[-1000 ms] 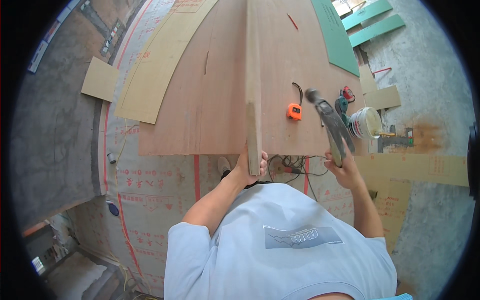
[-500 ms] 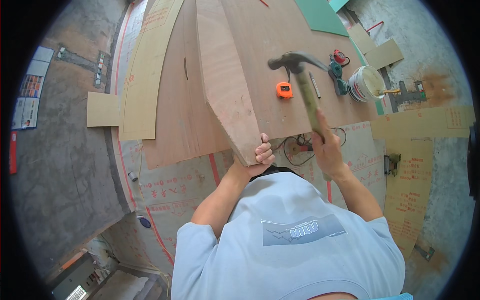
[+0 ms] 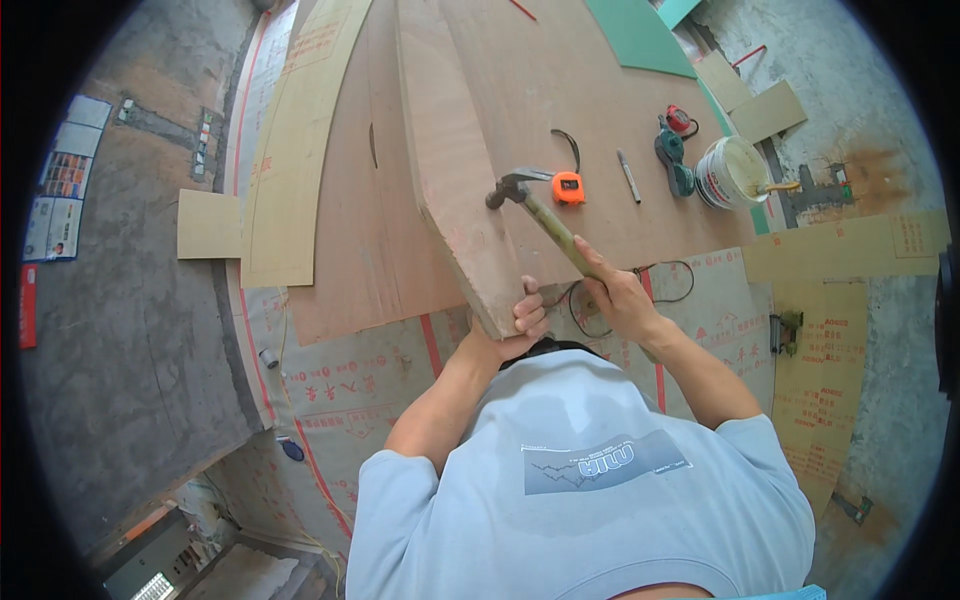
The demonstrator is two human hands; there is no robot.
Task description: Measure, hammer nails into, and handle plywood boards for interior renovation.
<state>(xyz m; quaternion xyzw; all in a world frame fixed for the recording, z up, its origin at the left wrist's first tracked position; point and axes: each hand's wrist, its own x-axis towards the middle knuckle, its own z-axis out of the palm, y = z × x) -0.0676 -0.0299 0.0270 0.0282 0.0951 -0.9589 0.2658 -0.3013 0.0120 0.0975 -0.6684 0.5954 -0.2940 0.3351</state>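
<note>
My left hand (image 3: 519,322) is wrapped round the near end of a long wooden board (image 3: 455,190), its fingers curled over the right edge. The board runs away from me across a wide plywood sheet (image 3: 350,220). In my right hand (image 3: 622,305) is a claw hammer (image 3: 553,226), held by its greenish handle. The hammer's head is at the board's right edge, a short way beyond my left hand; whether it touches the wood I cannot tell. An orange tape measure (image 3: 568,188) lies just right of the hammer head.
A marker (image 3: 629,176), a teal tool (image 3: 674,158) and a red round tool (image 3: 679,119) lie to the right on the plywood. Beside them stands a white bucket (image 3: 733,173) with a brush. Green board (image 3: 640,38) is at the far right; a cable (image 3: 672,283) loops below the plywood's near edge.
The hammer in my right hand has swung down and to the left, from above the tape measure to the board's right edge. My left hand keeps its hold on the board.
</note>
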